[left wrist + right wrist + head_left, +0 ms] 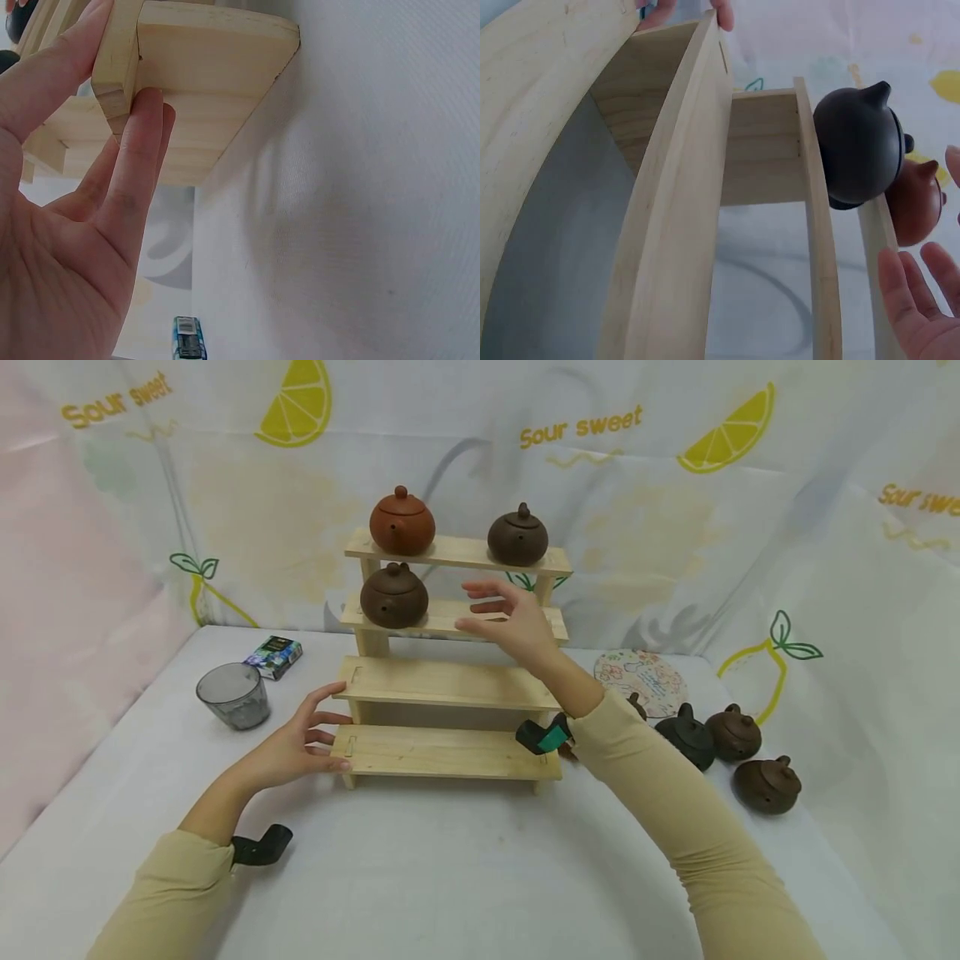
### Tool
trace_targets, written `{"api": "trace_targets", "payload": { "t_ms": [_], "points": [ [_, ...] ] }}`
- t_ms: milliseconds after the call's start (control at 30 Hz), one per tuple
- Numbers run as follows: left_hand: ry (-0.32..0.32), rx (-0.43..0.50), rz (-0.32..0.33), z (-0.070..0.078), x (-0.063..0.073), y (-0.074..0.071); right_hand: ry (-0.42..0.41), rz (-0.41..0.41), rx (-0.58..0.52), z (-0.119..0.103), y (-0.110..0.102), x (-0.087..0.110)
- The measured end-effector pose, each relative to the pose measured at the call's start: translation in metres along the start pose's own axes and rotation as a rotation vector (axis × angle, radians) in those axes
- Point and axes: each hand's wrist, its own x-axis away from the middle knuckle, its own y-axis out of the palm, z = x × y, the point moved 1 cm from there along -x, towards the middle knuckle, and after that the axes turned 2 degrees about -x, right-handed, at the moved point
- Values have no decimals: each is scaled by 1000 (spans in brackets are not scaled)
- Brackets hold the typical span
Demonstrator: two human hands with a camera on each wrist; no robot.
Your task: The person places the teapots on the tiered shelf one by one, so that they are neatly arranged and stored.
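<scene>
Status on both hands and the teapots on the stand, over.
Left hand holding wooden stand at left end. Right hand empty, right of the stand's lowest teapot. Nothing visible between those two.

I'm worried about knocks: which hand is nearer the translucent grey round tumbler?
Left. The left hand is right of the tumbler, against the pale wooden tiered stand; the right hand is farther right and higher.

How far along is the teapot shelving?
Looks done: red pot and dark pot on the top shelf, brown pot on the second shelf. In hand: no pot; the right hand hovers by the second shelf, the left hand touches the rack at its left end. Probably left: the table pots at right; both lower shelves are bare.
</scene>
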Motion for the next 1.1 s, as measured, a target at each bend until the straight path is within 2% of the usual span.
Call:
{"api": "trace_targets", "payload": {
  "t_ms": [200,467,700,1100],
  "points": [
    [2,-2,1,-1,0,-1,-9,39,-32,3,-13,18],
    [-1,-4,6,-1,0,-2,14,54,-4,8,-27,42],
    [5,-16,-1,-1,0,-1,38,65,17,21,-38,65],
    [-8,-48,-3,2,0,-1,155,117,17,48,-56,107]
  ]
}}
